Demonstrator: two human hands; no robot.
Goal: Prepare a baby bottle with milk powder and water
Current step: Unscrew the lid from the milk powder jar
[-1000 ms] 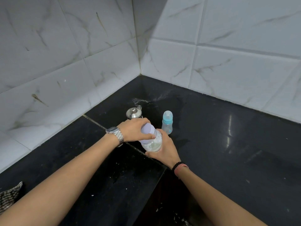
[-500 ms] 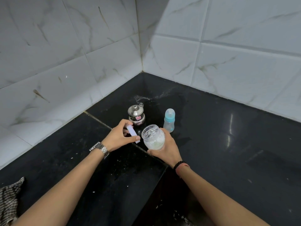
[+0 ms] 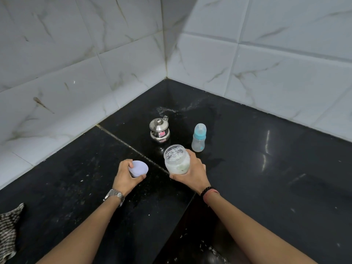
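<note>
Item: open clear plastic powder jar [image 3: 177, 159], gripped in my right hand [image 3: 192, 173] above the black tabletop [image 3: 266, 178]; left hand [image 3: 126, 177] clasps pale lilac lid [image 3: 138, 169]. Blue-capped baby bottle [image 3: 199, 138] far-right, still capped. Risk: I judge a tilt would spill powder.

— Where's the clear plastic jar of white milk powder [image 3: 177, 160]?
— Open and upright in the right hand [image 3: 192, 173], its mouth bare.
— Its pale lilac round lid [image 3: 138, 169]?
— In the left hand [image 3: 126, 178], well left of the jar.
— The small translucent baby bottle with the blue collar [image 3: 198, 138]?
— Upright, capped, just beyond the right hand.
</note>
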